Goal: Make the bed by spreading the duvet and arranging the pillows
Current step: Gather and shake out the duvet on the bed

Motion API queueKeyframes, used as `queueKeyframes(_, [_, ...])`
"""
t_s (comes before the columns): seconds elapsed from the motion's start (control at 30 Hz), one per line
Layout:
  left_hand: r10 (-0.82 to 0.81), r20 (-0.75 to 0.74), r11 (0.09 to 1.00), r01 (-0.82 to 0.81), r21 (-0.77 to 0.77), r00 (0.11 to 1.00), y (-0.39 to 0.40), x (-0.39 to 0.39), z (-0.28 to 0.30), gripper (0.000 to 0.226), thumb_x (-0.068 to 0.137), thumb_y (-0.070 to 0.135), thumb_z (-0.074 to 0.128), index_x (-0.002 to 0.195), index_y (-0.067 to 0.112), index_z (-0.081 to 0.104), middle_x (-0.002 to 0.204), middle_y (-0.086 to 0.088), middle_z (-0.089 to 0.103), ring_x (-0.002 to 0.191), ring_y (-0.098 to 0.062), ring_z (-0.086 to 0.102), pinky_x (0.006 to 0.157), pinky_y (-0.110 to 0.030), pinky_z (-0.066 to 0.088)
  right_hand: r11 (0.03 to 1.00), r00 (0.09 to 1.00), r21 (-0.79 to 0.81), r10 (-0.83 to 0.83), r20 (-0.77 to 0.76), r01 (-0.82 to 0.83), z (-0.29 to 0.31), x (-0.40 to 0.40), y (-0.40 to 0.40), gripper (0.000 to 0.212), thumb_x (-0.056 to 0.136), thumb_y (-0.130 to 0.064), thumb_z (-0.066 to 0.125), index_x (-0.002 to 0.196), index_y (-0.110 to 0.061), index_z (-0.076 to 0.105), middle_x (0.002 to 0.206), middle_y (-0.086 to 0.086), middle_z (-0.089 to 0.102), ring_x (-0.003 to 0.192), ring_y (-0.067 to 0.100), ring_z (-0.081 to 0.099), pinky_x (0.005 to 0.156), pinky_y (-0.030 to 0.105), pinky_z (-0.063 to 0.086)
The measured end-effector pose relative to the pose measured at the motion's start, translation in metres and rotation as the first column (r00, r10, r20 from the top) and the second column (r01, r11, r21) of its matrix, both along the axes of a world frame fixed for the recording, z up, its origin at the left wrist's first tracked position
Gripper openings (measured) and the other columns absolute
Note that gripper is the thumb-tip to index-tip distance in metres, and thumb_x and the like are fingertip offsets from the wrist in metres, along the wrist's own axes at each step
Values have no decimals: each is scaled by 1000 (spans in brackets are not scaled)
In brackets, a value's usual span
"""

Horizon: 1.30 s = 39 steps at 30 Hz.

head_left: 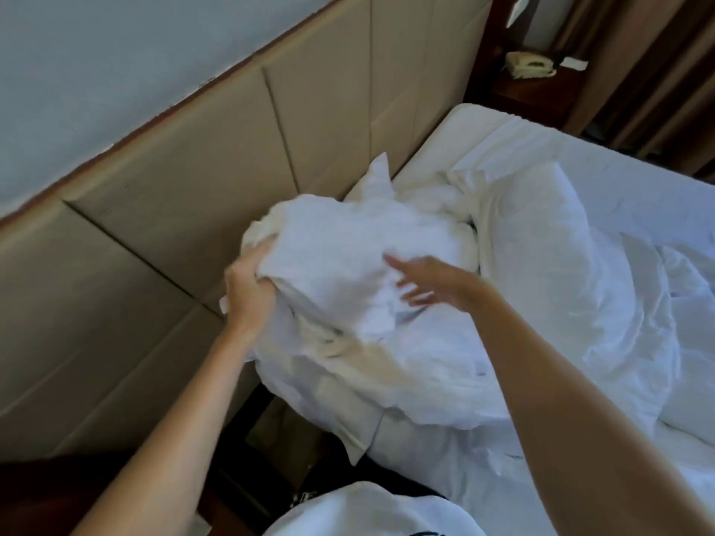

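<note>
A white pillow (348, 249) is lifted above the near corner of the bed, close to the headboard. My left hand (247, 288) grips its left edge, fingers closed into the fabric. My right hand (429, 284) lies on the pillow's right side with the fingers spread apart, blurred by motion. A second white pillow (390, 191) lies behind it against the headboard. The white duvet (572, 288) is bunched in loose folds over the mattress to the right. Bare white sheet (479, 129) shows at the bed's far corner.
A beige padded headboard (193, 210) runs diagonally along the left. A dark wooden nightstand (541, 90) with a cream telephone (530, 65) stands beyond the bed's far corner, with brown curtains (650, 71) to its right. A dark gap lies between bed and headboard at the bottom.
</note>
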<state>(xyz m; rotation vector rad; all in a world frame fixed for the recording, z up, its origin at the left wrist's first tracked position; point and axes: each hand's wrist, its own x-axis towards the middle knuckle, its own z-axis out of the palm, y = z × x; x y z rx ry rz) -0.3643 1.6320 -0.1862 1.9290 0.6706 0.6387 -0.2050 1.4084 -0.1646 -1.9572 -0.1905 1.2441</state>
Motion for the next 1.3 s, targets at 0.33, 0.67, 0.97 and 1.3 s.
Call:
queueKeyframes(0.33, [-638, -174, 761, 579, -293, 750, -45, -57, 9, 61, 85, -10, 61, 136, 22, 53, 130, 1, 62, 120, -1, 57, 99, -17, 45, 935, 933, 38, -354, 64, 352, -55, -46, 71, 48, 84, -36, 62, 120, -4, 59, 111, 14, 67, 98, 30, 63, 67, 31, 50])
queueKeyframes(0.67, [-452, -454, 678, -35, -735, 768, -8, 44, -48, 93, 64, 83, 59, 137, 26, 51, 131, 2, 59, 119, -16, 56, 98, -28, 45, 982, 996, 180, 45, 74, -58, 17, -84, 23, 28, 88, -35, 66, 105, -14, 70, 94, 4, 75, 86, 18, 72, 70, 27, 56])
queueKeyframes(0.97, [-223, -384, 881, 17, -472, 896, -20, 53, 7, 23, 79, 14, 75, 97, 17, 61, 84, -5, 64, 69, -18, 59, 65, -28, 47, 715, 563, -643, 662, 495, -275, -6, -1, 10, 69, 82, -72, 54, 113, -10, 54, 116, 6, 57, 108, 29, 56, 89, 42, 47])
queueKeyframes(1.3, [-388, -740, 809, 588, 12, 549, 21, -14, 74, 38, 70, 41, 82, 97, 27, 59, 89, 14, 58, 86, -11, 59, 76, -31, 48, 888, 530, -381, 459, 713, -256, -32, 43, 98, 33, 78, -27, 71, 109, -20, 62, 108, 8, 59, 106, 34, 58, 76, 35, 44])
